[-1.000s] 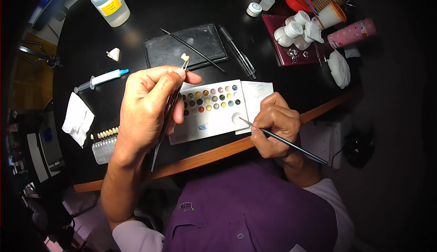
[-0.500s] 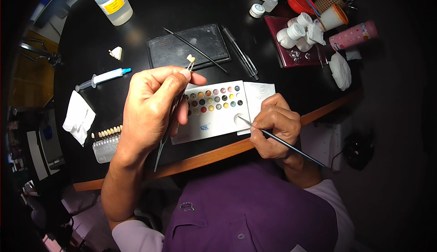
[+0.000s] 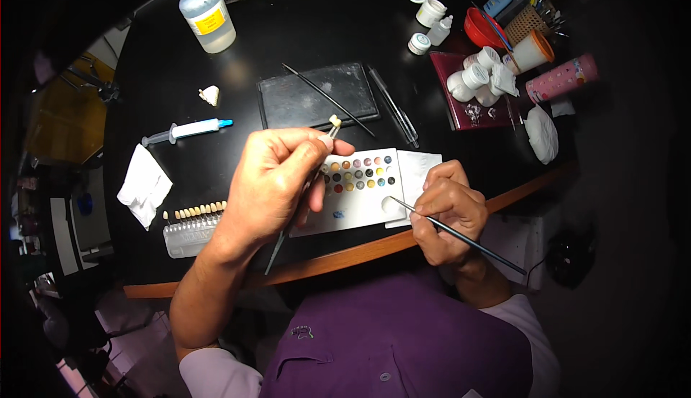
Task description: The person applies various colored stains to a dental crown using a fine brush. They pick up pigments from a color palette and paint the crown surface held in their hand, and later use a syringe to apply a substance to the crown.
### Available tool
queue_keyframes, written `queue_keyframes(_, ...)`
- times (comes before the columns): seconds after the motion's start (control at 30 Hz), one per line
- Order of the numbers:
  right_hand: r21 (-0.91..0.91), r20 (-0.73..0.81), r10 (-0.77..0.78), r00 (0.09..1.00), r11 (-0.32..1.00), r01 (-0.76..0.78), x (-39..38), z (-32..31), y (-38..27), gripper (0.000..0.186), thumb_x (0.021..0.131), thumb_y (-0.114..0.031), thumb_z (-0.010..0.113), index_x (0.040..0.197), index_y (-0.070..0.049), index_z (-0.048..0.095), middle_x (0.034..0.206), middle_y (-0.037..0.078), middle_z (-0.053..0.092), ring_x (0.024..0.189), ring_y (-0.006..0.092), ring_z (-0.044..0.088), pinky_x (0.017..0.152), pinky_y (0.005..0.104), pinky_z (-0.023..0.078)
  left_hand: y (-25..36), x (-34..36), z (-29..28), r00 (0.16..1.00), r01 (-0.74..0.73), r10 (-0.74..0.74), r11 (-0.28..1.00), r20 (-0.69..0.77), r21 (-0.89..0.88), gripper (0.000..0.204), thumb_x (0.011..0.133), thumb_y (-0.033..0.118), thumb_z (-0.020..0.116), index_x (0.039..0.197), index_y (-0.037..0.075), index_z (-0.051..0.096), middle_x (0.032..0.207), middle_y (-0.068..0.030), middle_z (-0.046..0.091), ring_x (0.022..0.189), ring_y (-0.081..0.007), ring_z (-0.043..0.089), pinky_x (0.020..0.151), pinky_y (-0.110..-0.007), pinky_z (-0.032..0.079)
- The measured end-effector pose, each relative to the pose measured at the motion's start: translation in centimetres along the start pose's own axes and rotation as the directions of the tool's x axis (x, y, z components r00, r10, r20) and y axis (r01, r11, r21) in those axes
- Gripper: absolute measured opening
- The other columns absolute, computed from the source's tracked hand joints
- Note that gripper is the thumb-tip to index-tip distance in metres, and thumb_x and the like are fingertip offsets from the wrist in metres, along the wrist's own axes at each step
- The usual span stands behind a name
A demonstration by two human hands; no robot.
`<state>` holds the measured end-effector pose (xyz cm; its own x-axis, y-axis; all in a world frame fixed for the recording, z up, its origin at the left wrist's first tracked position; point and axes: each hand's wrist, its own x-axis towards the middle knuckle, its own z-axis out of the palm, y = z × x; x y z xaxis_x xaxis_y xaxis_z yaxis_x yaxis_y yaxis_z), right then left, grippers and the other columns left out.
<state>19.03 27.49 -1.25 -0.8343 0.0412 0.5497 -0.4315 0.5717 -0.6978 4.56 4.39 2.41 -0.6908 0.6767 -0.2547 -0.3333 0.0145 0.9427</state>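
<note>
Near the frame's centre, the left hand (image 3: pixel 277 182) is pinching a thin tool (image 3: pixel 302 196) with fingers closed; a small tooth (image 3: pixel 334 120) is sitting on its tip, just above the fingertips. At centre right, the right hand (image 3: pixel 448 211) is gripping a fine brush (image 3: pixel 461 235), its tip touching the white palette (image 3: pixel 360 204).

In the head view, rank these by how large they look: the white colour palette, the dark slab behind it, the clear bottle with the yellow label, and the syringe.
1. Dark slab and white palette: about alike; the left hand covers part of the palette, so no ranking between them.
2. Clear bottle.
3. Syringe, long but thin.
</note>
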Motion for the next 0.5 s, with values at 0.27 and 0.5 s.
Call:
queue_keyframes(0.27, 0.225, -0.129, -0.133, 0.983, 0.961, 0.159, 5.4, 2.5, -1.8, 0.018, 0.083, 0.012, 0.068, 0.095, 0.000, 0.062, 0.091, 0.011, 0.066, 0.110, 0.0361, 0.067, 0.098, 0.0526, 0.067, -0.9, 0.0, 0.0, 0.996, -0.015, 0.016, 1.000, 0.086, -0.016, 0.039, 0.112, 0.025, 0.054, 0.122, -0.005, 0.077, 0.056, -0.0023, 0.062, 0.040, -0.0054, 0.048, 0.039, -0.022, 0.036)
queue_keyframes(0.5, 0.175, -0.119, -0.205, 0.971, 0.959, 0.224, 6.8, 3.6, -1.0, 0.019, 0.082, 0.010, 0.074, 0.093, -0.001, 0.064, 0.080, 0.008, 0.067, 0.095, 0.0319, 0.073, 0.093, 0.0460, 0.061, -0.2, 0.1, -0.2, 0.987, 0.080, -0.058, 0.987, 0.151, -0.141, 0.038, 0.110, 0.023, 0.052, 0.120, -0.005, 0.076, 0.055, -0.0046, 0.061, 0.036, -0.0089, 0.048, 0.038, -0.023, 0.038)
